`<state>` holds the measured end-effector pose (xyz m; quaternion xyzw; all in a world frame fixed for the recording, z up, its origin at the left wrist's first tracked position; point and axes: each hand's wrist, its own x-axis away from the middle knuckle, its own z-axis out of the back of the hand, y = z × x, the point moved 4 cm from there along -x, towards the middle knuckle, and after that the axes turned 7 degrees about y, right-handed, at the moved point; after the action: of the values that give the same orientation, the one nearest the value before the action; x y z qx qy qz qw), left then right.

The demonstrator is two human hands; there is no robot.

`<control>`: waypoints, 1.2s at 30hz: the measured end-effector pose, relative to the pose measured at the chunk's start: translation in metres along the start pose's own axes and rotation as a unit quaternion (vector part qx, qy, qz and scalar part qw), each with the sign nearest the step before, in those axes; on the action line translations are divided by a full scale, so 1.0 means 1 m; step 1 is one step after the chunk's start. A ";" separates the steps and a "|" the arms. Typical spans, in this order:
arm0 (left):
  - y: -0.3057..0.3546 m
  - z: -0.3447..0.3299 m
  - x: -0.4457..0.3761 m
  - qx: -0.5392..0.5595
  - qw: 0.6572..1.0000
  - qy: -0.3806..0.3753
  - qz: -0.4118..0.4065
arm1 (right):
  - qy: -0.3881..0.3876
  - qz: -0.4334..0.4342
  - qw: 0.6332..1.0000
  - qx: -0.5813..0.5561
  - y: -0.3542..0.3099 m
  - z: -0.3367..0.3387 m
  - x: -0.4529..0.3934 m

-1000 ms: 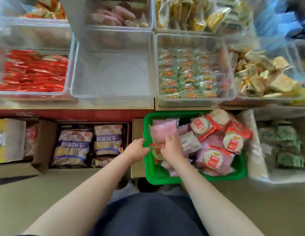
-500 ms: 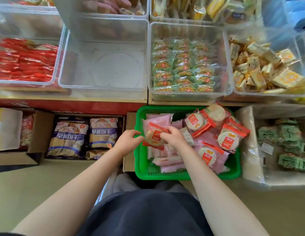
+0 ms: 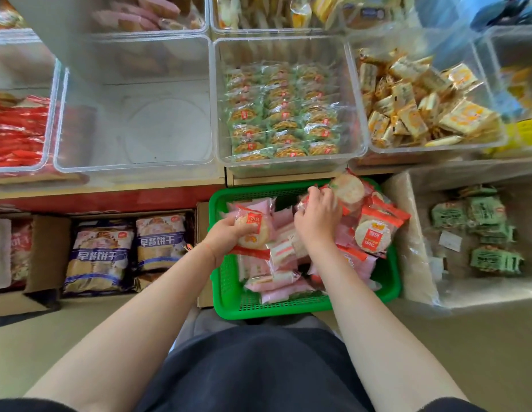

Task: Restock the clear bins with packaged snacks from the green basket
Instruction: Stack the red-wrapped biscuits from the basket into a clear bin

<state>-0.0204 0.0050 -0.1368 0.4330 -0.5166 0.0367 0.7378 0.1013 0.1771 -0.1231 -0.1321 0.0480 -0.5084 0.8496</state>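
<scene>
Currently left hand (image 3: 229,233) grips 1 rice-cracker pack (image 3: 252,230); right hand (image 3: 318,215) pinches another at 1 o'clock in green basket (image 3: 229,292). Advise lifting both cleanly toward empty clear bin (image 3: 134,168) at 11 o'clock.

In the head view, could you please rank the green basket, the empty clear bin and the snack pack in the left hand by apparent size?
1. empty clear bin, though the green basket looks close
2. green basket
3. snack pack

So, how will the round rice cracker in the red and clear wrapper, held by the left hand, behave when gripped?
The round rice cracker in its red and clear wrapper probably feels light and stiff. Its glossy film may slip in the left hand. The thin disc could crack if squeezed.
</scene>
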 end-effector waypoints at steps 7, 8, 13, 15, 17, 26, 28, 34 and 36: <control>-0.001 -0.003 -0.008 -0.013 0.999 0.025 0.018 | -0.070 -0.013 0.995 0.069 0.012 -0.018 -0.011; 0.000 -0.003 -0.008 -0.013 0.999 0.025 0.019 | -0.070 -0.031 0.996 0.036 0.011 -0.018 -0.011; 0.000 0.004 -0.008 -0.005 1.000 0.024 0.012 | -0.130 -0.183 0.966 -0.126 0.012 -0.021 -0.004; -0.002 0.010 -0.009 0.008 1.000 0.024 0.009 | -0.132 -0.210 0.956 -0.159 0.011 -0.019 -0.001; -0.003 0.017 -0.006 0.013 0.999 0.033 0.000 | -0.087 -0.217 0.947 -0.221 0.005 -0.009 0.001; 0.000 0.074 0.022 0.117 0.993 0.004 0.032 | -0.323 -0.276 0.698 -0.576 -0.075 -0.003 0.042; -0.004 0.094 0.027 0.140 0.989 0.004 0.045 | -0.349 -0.280 0.677 -0.584 -0.096 -0.010 0.059; -0.026 0.169 0.035 0.180 0.982 0.026 0.050 | -0.411 -0.226 0.710 -0.526 -0.171 -0.042 0.113; -0.038 0.203 0.036 0.172 0.984 0.041 0.038 | -0.427 -0.215 0.712 -0.514 -0.202 -0.053 0.131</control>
<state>-0.1325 -0.1702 -0.1122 0.5313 -0.4880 0.1709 0.6711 -0.0194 -0.0381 -0.1116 -0.7583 -0.0956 -0.4638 0.4479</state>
